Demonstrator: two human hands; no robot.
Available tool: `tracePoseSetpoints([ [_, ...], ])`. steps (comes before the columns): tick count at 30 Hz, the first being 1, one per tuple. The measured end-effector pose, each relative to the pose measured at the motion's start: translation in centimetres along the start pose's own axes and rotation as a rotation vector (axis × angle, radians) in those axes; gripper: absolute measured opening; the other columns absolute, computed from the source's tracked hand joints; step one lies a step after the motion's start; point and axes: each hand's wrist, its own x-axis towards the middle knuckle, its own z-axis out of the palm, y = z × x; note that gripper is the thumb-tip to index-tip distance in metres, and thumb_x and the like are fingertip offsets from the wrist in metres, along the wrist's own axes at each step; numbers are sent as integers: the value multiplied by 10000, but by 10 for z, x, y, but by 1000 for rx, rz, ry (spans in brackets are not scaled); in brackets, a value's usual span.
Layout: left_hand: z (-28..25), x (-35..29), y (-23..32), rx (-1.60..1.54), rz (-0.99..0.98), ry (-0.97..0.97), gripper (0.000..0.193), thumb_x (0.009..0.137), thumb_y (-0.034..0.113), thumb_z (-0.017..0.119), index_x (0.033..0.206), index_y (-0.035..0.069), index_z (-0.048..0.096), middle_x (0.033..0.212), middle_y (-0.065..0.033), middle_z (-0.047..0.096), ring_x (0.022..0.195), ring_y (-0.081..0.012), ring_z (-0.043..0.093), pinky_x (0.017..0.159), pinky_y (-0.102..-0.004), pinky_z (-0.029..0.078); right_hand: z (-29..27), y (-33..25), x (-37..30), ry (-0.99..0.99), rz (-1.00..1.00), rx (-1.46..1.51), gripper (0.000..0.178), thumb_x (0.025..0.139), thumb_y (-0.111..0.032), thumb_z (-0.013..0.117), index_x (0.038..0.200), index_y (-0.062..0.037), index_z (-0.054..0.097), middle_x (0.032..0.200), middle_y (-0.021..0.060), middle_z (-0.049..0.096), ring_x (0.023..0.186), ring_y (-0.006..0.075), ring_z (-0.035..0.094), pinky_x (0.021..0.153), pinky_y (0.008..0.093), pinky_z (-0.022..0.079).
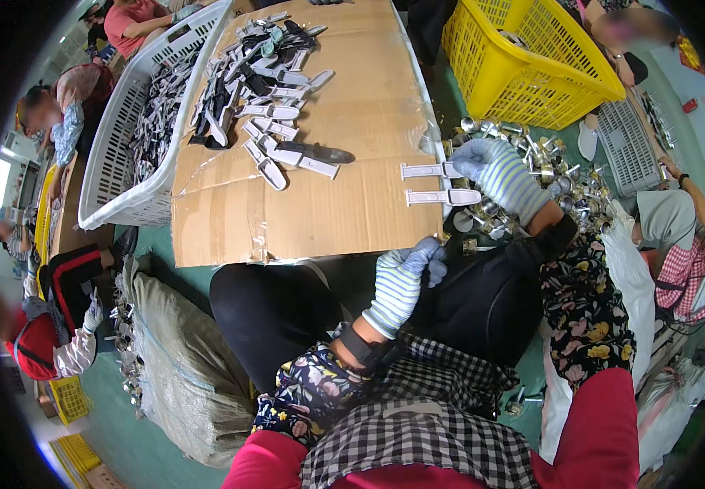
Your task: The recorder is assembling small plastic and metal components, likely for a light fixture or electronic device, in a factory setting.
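My right hand (495,173), in a striped knit glove, has its fingers closed on the rounded end of a white plastic handle (426,170) at the board's right edge. Just below that lies a second white plastic handle (442,197), side by side with the first. My left hand (401,281), gloved alike, is pinched by the near right corner of the cardboard (352,216); what its fingertips hold, if anything, is too small to make out. A loose pile of black, white and grey handles (263,90) covers the far left of the cardboard.
Shiny metal parts (560,175) lie heaped right of the board. A white crate (96,191) full of handles stands at left, a yellow crate (532,90) at far right. A bulky sack (193,367) rests by my left knee. Other people sit working on both sides.
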Motion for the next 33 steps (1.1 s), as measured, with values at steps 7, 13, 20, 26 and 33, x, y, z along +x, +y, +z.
tracePoseSetpoints([
  [7,-2,1,-1,49,-12,32,244,887,229,590,788,7,614,598,-58,596,524,-128,540,514,-243,419,1,-6,-2,44,-10,5,148,827,-117,612,883,16,645,789,102,658,727,174,591,691,312,470],
  [13,-1,0,0,57,-6,19,257,889,239,585,788,5,617,603,-62,601,523,-129,542,517,-241,422,-1,-4,-1,35,-27,-53,150,819,-124,622,881,10,650,779,110,657,730,181,598,687,315,473],
  [20,3,2,0,46,6,15,256,891,235,584,782,5,614,603,-52,590,522,-124,534,515,-238,421,0,6,7,-5,-12,-69,137,813,-123,643,879,-4,656,779,86,656,718,156,592,683,302,475],
  [26,-2,3,-2,-22,40,18,225,891,227,598,823,17,637,623,-34,609,524,-91,527,498,-217,407,0,-3,10,-48,-5,-133,150,806,-128,666,893,-6,654,798,75,658,732,151,590,687,304,474],
  [33,-8,2,-3,-19,13,-13,241,907,216,568,795,4,599,615,-46,580,511,-110,512,491,-228,402,-16,-32,-1,247,-341,-613,353,798,-291,642,1066,-62,626,949,191,632,859,334,615,784,400,482],
])
